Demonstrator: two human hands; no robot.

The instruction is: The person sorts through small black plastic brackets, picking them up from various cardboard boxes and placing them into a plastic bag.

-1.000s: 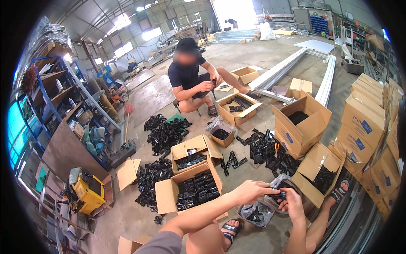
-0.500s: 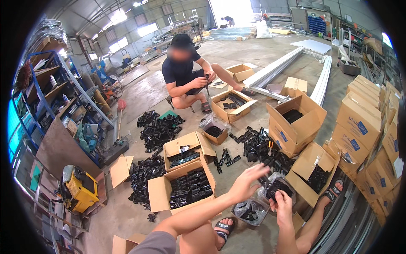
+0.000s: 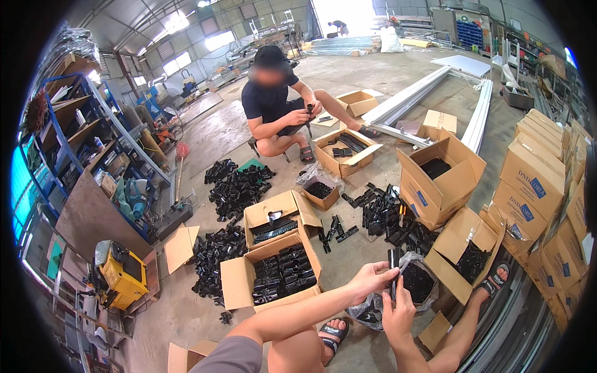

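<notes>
One upright black part (image 3: 393, 256) is held right of lower centre, clamped in the fingers of the left hand (image 3: 374, 279) and, lower down, in those of the right hand (image 3: 400, 309). Two open cartons (image 3: 238, 284), packed with black pieces (image 3: 285, 273), are seen left of lower centre; one yellow machine (image 3: 127, 285) is seen lower left.

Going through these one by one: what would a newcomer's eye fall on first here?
Probably the open cardboard box packed with black parts, just below centre, with a loose dark pile to its left. Next, the left hand and right hand, right of that box, holding one black piece between them. The yellow-and-black object stands out at lower left.
</notes>
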